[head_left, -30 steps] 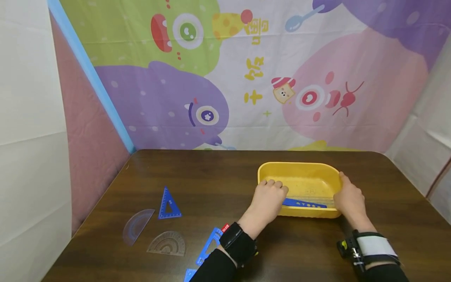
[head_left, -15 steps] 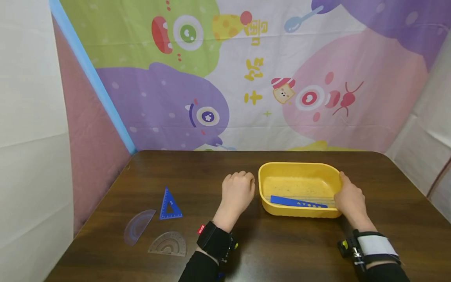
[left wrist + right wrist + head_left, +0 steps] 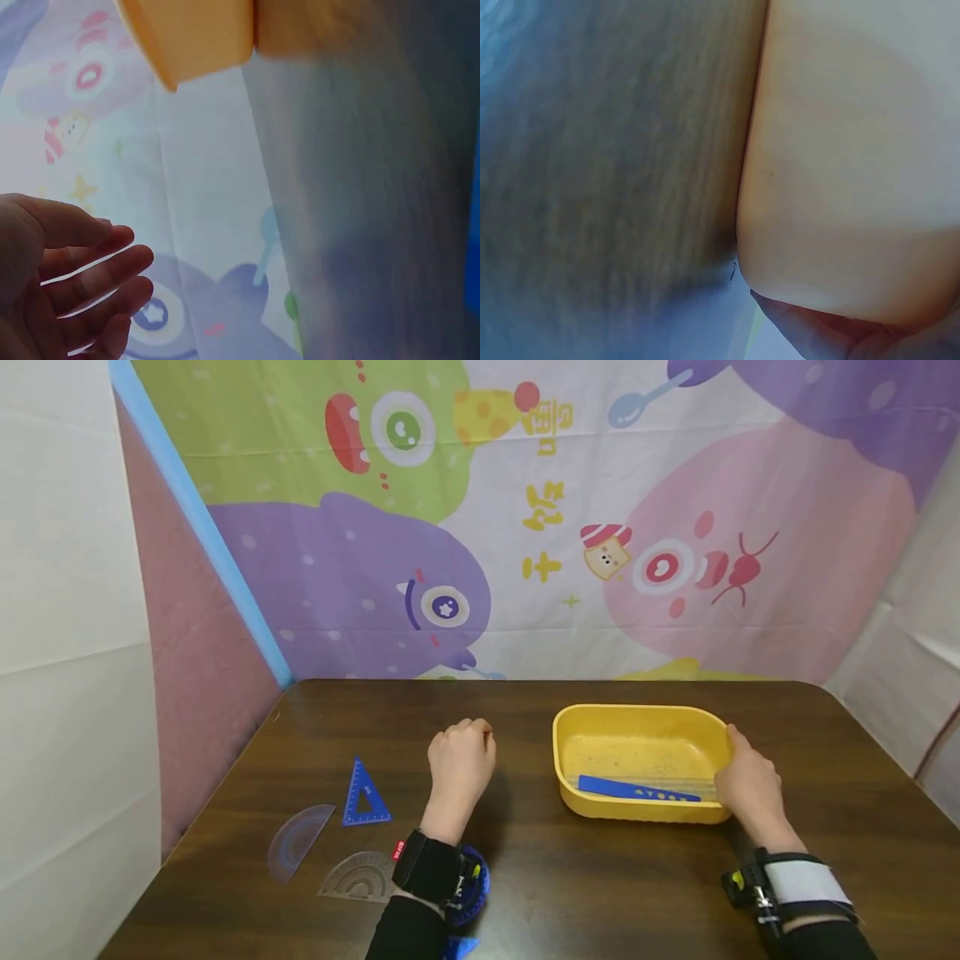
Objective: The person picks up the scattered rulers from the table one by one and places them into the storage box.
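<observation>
The left hand (image 3: 461, 762) has moved leftward, away from the single yellow bin (image 3: 645, 811) — its grip loose, fingers slightly bent around nothing. The right hand (image 3: 752, 783) grips the bin's right end. Inside lies one blue ruler (image 3: 607, 787). Out on the counter (image 3: 600, 885), beyond the left hand, lie one blue set square (image 3: 365, 817) and two protractors (image 3: 298, 841) — one purplish, one clear. Two blue pieces (image 3: 459, 948) sit by the left wrist, partly hidden.
</observation>
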A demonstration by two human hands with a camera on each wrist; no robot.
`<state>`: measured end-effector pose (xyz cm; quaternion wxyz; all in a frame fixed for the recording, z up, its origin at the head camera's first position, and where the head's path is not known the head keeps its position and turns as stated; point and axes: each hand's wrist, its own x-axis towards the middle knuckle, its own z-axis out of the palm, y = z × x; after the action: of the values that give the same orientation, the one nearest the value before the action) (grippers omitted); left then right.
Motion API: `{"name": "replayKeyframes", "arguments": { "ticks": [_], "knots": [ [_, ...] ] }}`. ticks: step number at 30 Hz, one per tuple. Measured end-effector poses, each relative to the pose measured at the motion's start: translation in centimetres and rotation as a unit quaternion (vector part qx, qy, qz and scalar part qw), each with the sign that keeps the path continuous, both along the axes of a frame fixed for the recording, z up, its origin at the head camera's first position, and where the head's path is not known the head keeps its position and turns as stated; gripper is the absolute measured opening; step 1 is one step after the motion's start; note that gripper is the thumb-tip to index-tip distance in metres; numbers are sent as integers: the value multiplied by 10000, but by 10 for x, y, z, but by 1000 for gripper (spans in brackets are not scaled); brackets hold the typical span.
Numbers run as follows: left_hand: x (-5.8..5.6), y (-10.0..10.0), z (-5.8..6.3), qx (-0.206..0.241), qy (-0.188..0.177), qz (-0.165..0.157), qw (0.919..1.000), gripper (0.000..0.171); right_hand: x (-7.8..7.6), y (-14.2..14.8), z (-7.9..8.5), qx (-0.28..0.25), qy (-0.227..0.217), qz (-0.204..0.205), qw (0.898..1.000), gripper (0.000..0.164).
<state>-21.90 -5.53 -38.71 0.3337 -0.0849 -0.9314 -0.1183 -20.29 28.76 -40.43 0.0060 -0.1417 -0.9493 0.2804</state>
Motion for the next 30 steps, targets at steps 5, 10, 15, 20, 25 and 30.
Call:
{"name": "replayKeyframes", "arguments": {
  "ticks": [5, 10, 15, 20, 25, 30],
  "knots": [
    [-2, -19, 0, 177, -261, 329, 9990, 6, 0, 0, -1, 3, 18, 18, 10000, 70],
    [-1, -39, 2, 319, -561, 696, 9955, 8, -1, 0, 0, -36, -10, 10, 10000, 72],
    [-1, -49, 4, 443, -854, 839, 9918, 11, -1, 2, 0, -25, -50, -12, 10000, 72],
    [-2, -58, 4, 614, -1151, 1005, 9863, 13, -3, 3, 0, 29, -61, -15, 10000, 71],
    [-2, -68, 3, 879, -1527, 1249, 9764, 16, -2, 3, -1, -29, -39, -37, 10000, 71],
    [0, -78, 1, 1029, -1861, 1480, 9659, 19, -1, 1, -1, -97, -80, -48, 9999, 71]
  ]
}}
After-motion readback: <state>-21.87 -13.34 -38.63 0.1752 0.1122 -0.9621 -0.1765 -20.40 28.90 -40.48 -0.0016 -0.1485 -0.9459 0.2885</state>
